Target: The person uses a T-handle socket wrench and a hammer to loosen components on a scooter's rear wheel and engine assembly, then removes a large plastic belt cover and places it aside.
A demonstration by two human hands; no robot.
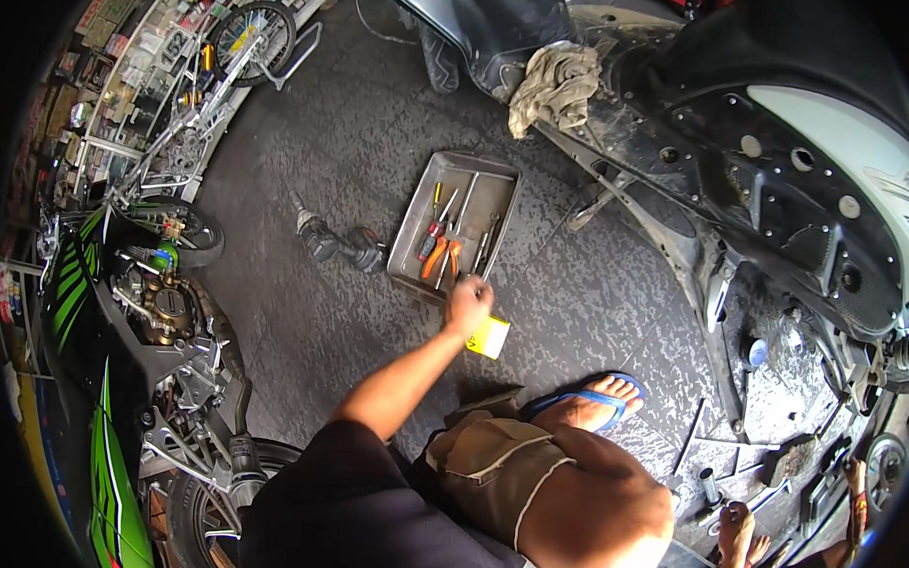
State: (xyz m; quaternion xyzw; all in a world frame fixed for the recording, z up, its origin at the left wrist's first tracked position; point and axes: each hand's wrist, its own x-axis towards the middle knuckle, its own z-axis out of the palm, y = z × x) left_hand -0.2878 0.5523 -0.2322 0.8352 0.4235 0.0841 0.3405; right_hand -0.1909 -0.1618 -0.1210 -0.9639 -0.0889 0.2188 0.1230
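Note:
My left hand (469, 305), its fingers curled closed, is at the near edge of a shallow grey metal tray (401, 247) on the floor. What the fingers hold, if anything, I cannot make out. A yellow card or packet (488, 337) shows right beside the hand; whether they touch is unclear. Inside the tray lie orange-handled pliers (434, 255), a red-and-black-handled screwdriver (430, 243), a thin yellow-handled tool (437, 194), a long metal rod-like tool (466, 201) and slim metal tools at the right side. My right hand is out of sight.
Left of the tray lies a dark jointed part (336, 245). A green-and-black motorcycle (105, 412) stands left; a partly stripped one (680, 142) with a rag (557, 82) stands right. Another person's hand (734, 529) shows lower right, near scattered tools. My foot in a blue flip-flop (590, 404) is close.

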